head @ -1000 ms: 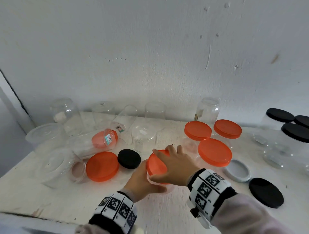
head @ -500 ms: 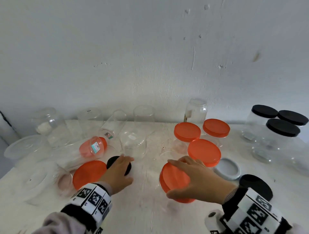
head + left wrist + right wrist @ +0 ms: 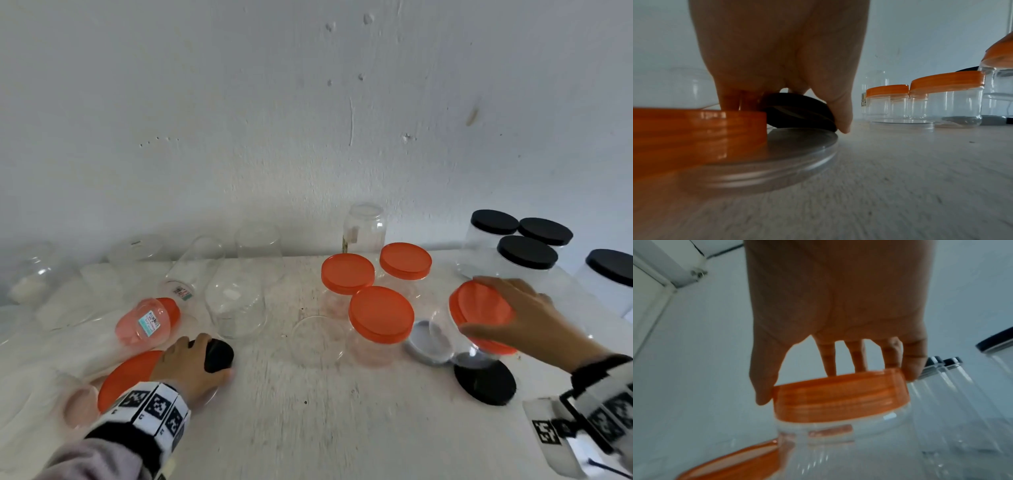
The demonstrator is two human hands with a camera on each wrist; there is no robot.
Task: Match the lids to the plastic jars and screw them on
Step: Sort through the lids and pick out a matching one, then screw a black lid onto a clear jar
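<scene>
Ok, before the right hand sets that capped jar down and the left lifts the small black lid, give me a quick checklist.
1. Right hand grips orange lid of the carried jar: ok.
2. Lid fully screwed tight: cannot tell.
3. Landing spot free: not ok, grey lid and large black lid lie below.
4. Left hand pinches small black lid: ok.
5. Matching jar for it identified: cannot tell.

Labels on the tipped jars [image 3: 147,322] are too blurred to read.
</scene>
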